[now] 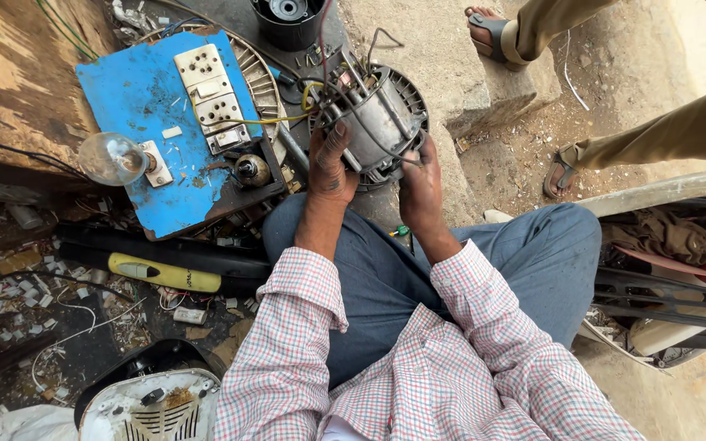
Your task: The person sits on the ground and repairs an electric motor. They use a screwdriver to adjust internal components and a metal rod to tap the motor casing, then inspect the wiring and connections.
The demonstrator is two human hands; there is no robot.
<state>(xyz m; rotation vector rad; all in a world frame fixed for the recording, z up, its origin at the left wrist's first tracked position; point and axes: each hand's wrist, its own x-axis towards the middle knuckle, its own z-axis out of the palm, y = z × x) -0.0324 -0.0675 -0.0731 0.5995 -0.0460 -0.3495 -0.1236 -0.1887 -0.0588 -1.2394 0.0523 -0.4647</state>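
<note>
I hold the motor [376,122] above my knees, beyond the blue board's [136,90] right edge, my left hand [330,167] and right hand [420,186] with fingers clamped on its metal sides; it looks heavy and rigid, its loose wires [345,73] fragile.
</note>
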